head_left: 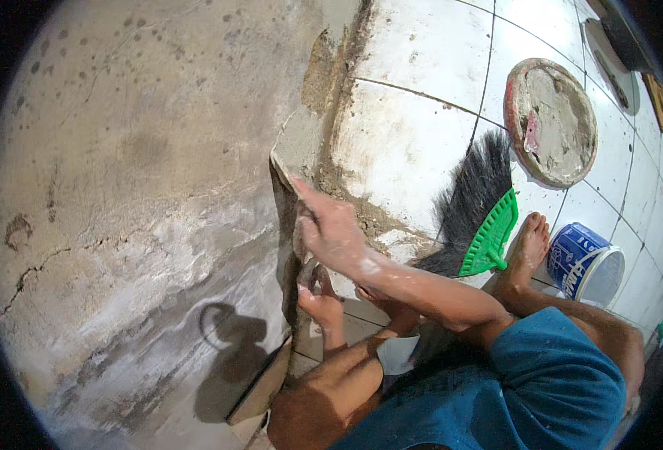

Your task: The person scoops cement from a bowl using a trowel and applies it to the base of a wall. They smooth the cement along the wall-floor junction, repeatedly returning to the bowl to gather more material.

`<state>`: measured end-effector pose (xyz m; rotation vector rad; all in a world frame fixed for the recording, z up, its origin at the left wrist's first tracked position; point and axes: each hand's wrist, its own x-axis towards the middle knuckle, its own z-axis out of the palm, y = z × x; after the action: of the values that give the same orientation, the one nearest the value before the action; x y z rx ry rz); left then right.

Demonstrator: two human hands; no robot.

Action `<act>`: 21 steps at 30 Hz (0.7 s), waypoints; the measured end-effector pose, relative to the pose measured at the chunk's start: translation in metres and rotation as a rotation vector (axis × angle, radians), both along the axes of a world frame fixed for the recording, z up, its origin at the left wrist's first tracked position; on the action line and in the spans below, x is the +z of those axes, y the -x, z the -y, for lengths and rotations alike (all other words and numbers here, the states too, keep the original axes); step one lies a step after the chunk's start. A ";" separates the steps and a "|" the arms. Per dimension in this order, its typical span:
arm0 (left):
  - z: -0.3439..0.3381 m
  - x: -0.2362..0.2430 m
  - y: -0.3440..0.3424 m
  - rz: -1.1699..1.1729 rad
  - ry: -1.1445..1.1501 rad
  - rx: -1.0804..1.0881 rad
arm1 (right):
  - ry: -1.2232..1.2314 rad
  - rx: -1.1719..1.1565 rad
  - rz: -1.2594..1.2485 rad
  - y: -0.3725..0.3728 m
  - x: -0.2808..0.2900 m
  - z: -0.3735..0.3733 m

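Observation:
My right hand [324, 225] is closed round a thin, plaster-smeared trowel [282, 163], whose blade reaches up and left against the base of the stained, cracked wall [121, 112], along a strip of grey mortar [309, 139]. Just below it, my left hand [318, 300] has its fingers curled upward beside the wall; what they hold is partly hidden and I cannot make it out. A dirty, rough joint runs between the wall and the white floor tiles [406, 150].
A round mortar-filled container [560, 127] with a red tool in it is at upper right. A green-headed black-bristled broom [489, 232] lies beside my bare foot [530, 244], near a blue-and-white bucket [583, 262]. A dark object [616, 22] and wooden piece [658, 101] sit at the far edge.

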<state>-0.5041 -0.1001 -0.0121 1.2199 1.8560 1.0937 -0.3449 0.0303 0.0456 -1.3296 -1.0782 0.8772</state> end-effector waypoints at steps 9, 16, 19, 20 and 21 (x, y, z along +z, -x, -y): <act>-0.006 0.011 -0.011 -0.121 0.068 -0.066 | -0.211 -0.498 0.150 0.004 -0.040 -0.086; 0.019 -0.019 0.028 -0.239 0.020 0.027 | -0.221 0.245 0.025 0.009 -0.043 0.029; -0.004 0.007 -0.006 -0.068 0.048 -0.063 | -0.164 -0.050 0.082 -0.052 -0.053 -0.010; -0.002 0.008 -0.005 -0.105 0.001 -0.051 | -0.158 -0.171 0.114 -0.073 -0.048 -0.038; 0.004 0.015 0.002 -0.186 0.010 -0.030 | -0.142 -0.161 0.125 -0.086 -0.036 -0.063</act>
<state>-0.5057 -0.1040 0.0032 1.3790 1.9719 0.9814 -0.2593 0.0928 0.0095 -1.3452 -1.0920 0.5940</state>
